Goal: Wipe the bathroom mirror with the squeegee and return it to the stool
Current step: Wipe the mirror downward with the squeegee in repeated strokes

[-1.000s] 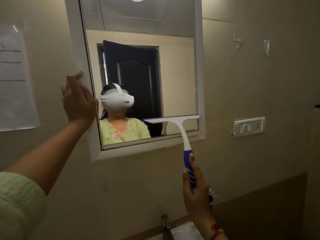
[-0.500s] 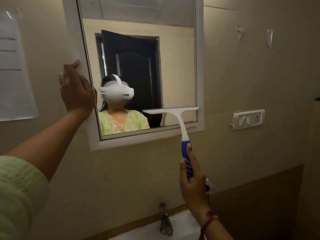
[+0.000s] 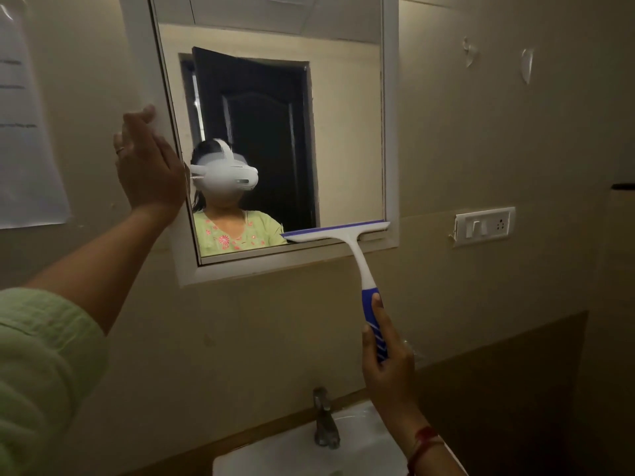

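Observation:
The white-framed mirror (image 3: 390,132) hangs on the beige wall ahead. The squeegee (image 3: 347,240), white with a blue grip, has its blade across the glass's bottom right corner, just above the lower frame. My right hand (image 3: 388,365) grips the blue handle from below. My left hand (image 3: 147,170) rests flat against the mirror's left frame, fingers together and holding nothing. The stool is out of view.
A white sink (image 3: 292,451) with a metal tap (image 3: 324,419) sits directly below. A switch plate (image 3: 484,225) is on the wall right of the mirror. A paper sheet (image 3: 24,132) is taped at the left. Dark tiling covers the lower right wall.
The squeegee blade has slid down the glass to the mirror's bottom edge. The view has tipped downward, showing more of the sink. My left hand stays on the frame.

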Demonstrator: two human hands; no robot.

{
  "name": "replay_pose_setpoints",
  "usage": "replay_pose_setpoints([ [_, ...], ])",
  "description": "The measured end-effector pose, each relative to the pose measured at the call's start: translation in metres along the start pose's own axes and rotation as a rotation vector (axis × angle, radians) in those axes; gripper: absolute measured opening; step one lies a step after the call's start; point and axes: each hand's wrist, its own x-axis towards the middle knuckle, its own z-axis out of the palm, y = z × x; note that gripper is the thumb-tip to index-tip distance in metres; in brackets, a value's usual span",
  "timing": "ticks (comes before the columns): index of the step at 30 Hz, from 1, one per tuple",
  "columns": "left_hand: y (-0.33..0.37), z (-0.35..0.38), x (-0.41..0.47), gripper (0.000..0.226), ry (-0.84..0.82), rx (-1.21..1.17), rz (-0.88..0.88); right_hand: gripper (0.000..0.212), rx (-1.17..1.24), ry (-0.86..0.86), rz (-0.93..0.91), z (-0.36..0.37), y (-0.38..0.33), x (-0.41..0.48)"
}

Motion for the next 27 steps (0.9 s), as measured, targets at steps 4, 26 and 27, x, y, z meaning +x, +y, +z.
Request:
replay_pose_setpoints([
  [4,0.001,-0.001,0.000,0.032,-0.001,-0.010,0.013,0.054,-0.031,-0.022,0.003,-0.005,0.000,-0.004],
  [26,-0.004,-0.002,0.003,0.037,-0.013,-0.061,-0.033,0.047,0.185,0.051,-0.237,-0.001,-0.082,0.091],
  [27,-0.004,-0.002,0.003,0.036,-0.013,-0.065,-0.031,0.049,0.191,0.051,-0.269,0.002,-0.090,0.105],
])
